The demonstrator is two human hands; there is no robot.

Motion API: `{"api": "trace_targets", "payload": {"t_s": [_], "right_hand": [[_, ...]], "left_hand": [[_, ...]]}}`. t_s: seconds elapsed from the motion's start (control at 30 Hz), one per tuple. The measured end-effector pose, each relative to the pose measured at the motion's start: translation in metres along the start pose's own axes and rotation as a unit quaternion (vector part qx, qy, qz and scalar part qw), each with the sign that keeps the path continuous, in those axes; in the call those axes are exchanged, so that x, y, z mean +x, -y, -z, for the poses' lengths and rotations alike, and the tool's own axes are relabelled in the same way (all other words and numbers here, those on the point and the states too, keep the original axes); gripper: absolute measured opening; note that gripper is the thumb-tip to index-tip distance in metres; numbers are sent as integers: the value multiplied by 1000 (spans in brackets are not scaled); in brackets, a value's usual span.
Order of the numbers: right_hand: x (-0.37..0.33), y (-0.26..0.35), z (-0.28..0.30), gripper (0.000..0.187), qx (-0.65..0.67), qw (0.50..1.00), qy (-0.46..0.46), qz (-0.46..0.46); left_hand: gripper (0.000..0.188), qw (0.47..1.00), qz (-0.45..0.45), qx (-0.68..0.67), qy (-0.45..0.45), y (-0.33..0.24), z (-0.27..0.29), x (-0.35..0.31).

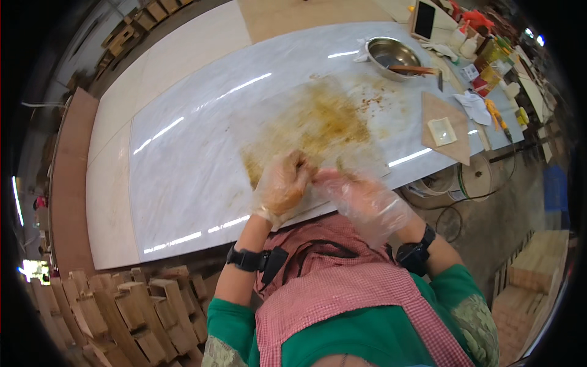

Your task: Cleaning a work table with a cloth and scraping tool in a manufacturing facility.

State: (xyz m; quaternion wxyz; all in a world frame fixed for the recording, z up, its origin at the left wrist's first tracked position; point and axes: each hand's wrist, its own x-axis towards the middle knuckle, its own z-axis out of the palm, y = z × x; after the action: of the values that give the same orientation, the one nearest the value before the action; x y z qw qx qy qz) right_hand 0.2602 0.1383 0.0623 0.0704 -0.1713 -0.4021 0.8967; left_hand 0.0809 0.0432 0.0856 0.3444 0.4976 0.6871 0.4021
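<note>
Both hands wear thin clear plastic gloves and meet over the table's near edge. My left hand [282, 186] has its fingers curled into a pinch, and what lies between them is hidden. Close against it, my right hand [362, 197] points its fingers toward the left; they are smeared by motion. The loose plastic glove [384, 215] on it bunches toward the wrist. Just beyond the hands, a stained sheet [312, 134] with yellow-brown smears lies on the shiny grey-white tabletop [189, 165].
A steel bowl [384, 48] with a wooden-handled tool [413, 70] across its rim stands far right. Nearby are a brown board [433, 105] with a small pale dish [441, 131], a cloth [473, 106] and bottles [468, 46]. Wooden blocks [128, 306] are stacked at lower left.
</note>
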Motion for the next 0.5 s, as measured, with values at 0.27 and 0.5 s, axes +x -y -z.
{"api": "trace_targets", "payload": {"t_s": [0.27, 0.5], "right_hand": [[1, -6, -4, 31, 234, 971, 26, -48], [3, 1, -14, 23, 189, 982, 13, -23]], "left_hand": [[10, 977, -72, 77, -188, 10, -8, -4], [18, 979, -6, -195, -56, -18, -20, -11]]}}
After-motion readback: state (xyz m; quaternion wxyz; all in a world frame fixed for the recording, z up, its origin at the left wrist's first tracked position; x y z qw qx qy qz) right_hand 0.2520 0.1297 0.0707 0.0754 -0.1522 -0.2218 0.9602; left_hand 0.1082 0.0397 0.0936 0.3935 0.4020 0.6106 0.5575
